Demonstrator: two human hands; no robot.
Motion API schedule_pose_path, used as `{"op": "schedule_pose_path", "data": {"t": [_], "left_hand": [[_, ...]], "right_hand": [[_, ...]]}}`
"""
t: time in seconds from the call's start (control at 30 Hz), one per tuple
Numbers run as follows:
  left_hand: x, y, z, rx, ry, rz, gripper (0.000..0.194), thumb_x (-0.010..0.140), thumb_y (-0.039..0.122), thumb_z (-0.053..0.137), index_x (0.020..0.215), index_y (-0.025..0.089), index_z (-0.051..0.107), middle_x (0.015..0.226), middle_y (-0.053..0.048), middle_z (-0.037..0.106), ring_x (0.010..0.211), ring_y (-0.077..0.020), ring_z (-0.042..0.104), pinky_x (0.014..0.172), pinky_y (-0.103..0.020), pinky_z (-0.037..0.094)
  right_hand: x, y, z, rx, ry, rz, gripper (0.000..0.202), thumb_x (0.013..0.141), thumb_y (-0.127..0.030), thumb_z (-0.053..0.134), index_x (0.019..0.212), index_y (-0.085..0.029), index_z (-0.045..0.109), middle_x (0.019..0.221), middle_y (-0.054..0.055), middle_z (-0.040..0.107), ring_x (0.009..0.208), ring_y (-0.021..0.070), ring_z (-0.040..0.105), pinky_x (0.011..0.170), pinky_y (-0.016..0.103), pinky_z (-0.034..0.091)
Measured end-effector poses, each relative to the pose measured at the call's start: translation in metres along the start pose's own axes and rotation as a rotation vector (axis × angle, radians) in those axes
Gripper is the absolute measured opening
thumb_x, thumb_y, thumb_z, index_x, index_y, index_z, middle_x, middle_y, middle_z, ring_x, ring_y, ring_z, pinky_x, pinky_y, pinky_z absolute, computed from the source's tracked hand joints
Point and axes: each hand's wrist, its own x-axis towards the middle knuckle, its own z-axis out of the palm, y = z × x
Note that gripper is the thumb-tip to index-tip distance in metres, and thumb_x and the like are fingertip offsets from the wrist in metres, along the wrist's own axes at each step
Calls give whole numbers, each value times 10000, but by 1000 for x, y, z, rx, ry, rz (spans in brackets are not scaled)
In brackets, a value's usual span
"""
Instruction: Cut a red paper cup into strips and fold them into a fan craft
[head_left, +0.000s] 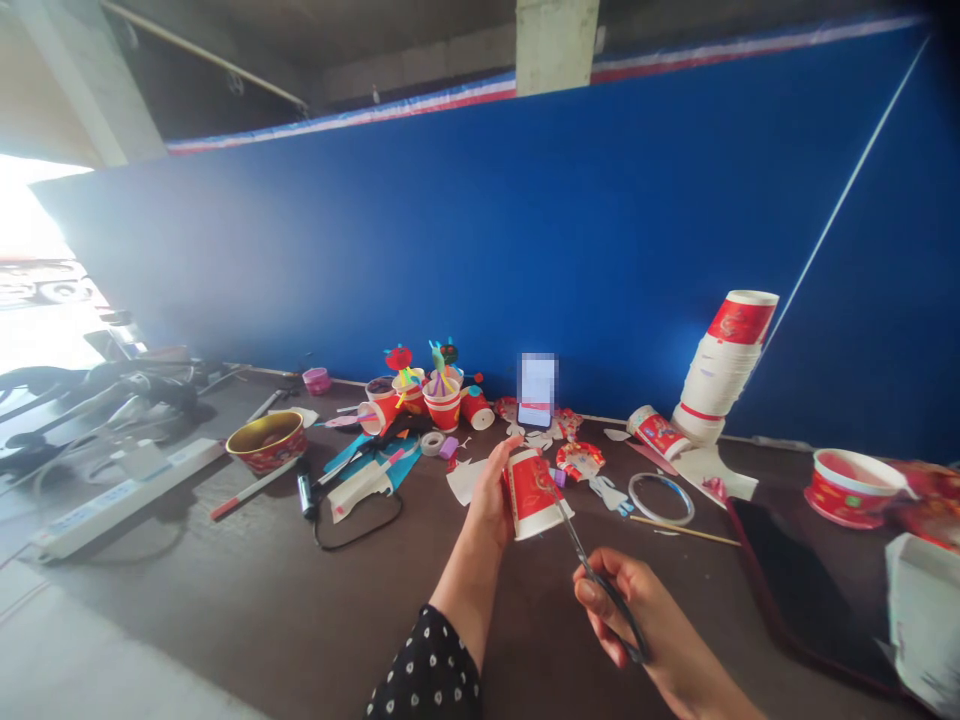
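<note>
A red paper cup with a white rim is tilted in front of me, its rim toward me. My left hand is closed around its left side. In my right hand is a pair of scissors, my fingers through the dark handles. The blades point up and left and lie against the cup's right side; whether they cut into it I cannot tell. Just behind the cup are a white paper piece and a small purple block.
A phone stands against the blue partition. Decorated cups cluster at its left; a leaning stack of paper cups rises at the right. A glue gun, a gold-lined bowl, a power strip and a dark tray lie around.
</note>
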Motion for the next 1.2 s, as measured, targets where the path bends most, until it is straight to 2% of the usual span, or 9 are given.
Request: {"op": "schedule_pose_path", "data": {"t": [0.27,0.57,0.87,1.03,1.2], "left_hand": [[5,-4,-5,20,-36,-40,429,777,503,601,1010,147,544,844,-93,657,720,-259,662,664,-396,527],[5,-5,-4,27,-110,-49,397,757,512,619,875,136,564,836,-91,662,666,-232,652,658,-387,530],[7,-7,-7,-13,-78,-91,383,733,489,651,860,137,569,815,-85,663,680,-246,654,636,-375,522],[8,-8,-9,-8,-67,-144,414,747,503,622,863,106,592,721,-95,659,654,-244,646,631,-370,520],[9,-8,-9,-22,-47,-163,408,751,484,621,877,96,600,719,-105,667,641,-238,643,642,-367,512]], "right_hand": [[0,1,-2,-24,5,7,484,657,-630,632,749,-182,472,507,-79,425,406,41,332,385,189,239],[-1,-2,0,-10,-6,9,500,643,-640,637,740,-183,459,508,-88,395,407,38,316,386,190,230],[-2,-4,3,31,-3,16,472,638,-614,656,685,-190,453,486,-96,365,392,33,282,372,190,219],[-1,-4,4,35,8,17,456,634,-579,679,671,-189,447,488,-98,364,386,27,285,360,178,219],[-1,-4,4,26,6,11,472,639,-609,659,665,-190,444,474,-99,359,379,26,282,354,177,228]]}}
